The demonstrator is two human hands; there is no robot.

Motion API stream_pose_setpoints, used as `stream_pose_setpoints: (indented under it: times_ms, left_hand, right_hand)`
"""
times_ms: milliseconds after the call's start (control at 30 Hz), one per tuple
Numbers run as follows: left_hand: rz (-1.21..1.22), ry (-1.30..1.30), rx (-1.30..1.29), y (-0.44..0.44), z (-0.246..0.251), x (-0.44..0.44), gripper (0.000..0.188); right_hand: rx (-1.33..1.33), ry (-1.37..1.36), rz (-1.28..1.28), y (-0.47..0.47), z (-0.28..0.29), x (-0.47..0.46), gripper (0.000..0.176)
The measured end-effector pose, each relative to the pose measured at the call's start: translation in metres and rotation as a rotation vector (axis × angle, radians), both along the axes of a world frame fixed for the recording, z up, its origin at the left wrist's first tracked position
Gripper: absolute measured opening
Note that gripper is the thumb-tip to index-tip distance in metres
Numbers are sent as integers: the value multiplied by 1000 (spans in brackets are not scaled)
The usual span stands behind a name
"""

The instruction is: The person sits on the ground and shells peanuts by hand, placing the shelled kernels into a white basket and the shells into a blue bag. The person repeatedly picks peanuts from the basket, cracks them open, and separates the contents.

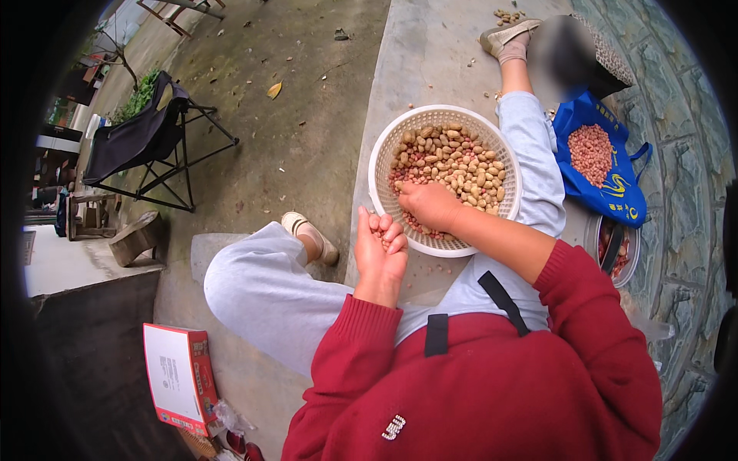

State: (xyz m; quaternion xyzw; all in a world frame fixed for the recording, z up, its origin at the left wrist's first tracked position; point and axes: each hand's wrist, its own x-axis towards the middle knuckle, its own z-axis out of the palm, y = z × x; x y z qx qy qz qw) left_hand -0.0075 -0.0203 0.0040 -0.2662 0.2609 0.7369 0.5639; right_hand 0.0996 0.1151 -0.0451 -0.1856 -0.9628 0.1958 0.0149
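A white plastic basket (pixel 377 190) stands between my legs, holding unshelled peanuts (pixel 461 164) and loose pink-red peanut kernels (pixel 412 164). My left hand (pixel 380 253) is palm up just outside the near left rim, its fingers curled around several peanut kernels (pixel 380 235). Inside the basket, my right hand (pixel 429 204) is bunched over the left part of the nuts. A tan peanut (pixel 399 185) shows at its fingertips; the thumb is mostly hidden. To the right of my leg lies a blue bag (pixel 625 199) with a heap of shelled kernels (pixel 589 154) on it.
A clear tub (pixel 634 256) with reddish contents sits by the stone wall (pixel 686 219). Shells and peanuts (pixel 507 16) lie near my right shoe (pixel 507 37). Leftward are a black folding chair (pixel 135 135), a wooden stool (pixel 135 236) and a red-and-white cardboard box (pixel 176 371).
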Motion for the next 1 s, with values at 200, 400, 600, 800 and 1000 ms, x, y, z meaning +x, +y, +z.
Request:
stream_pose_setpoints:
  times_ms: [200,400,600,800,1000]
  left_hand:
    - [-7,-1,-2,-3,-4,-1,43]
    - [11,5,0,-2,1,1,43]
    - [6,2,-22,0,1,0,42]
    - [13,0,-6,-3,1,0,43]
    - [15,-45,65,-6,-1,-6,41]
  right_hand:
    - [129,-42,189,-7,2,3,10]
    - [-34,44,-137,20,19,9,11]
    - [-109,110,-65,26,18,4,10]
    - [93,5,116,5,-5,-16,12]
    - [319,-88,192,1,-2,-19,14]
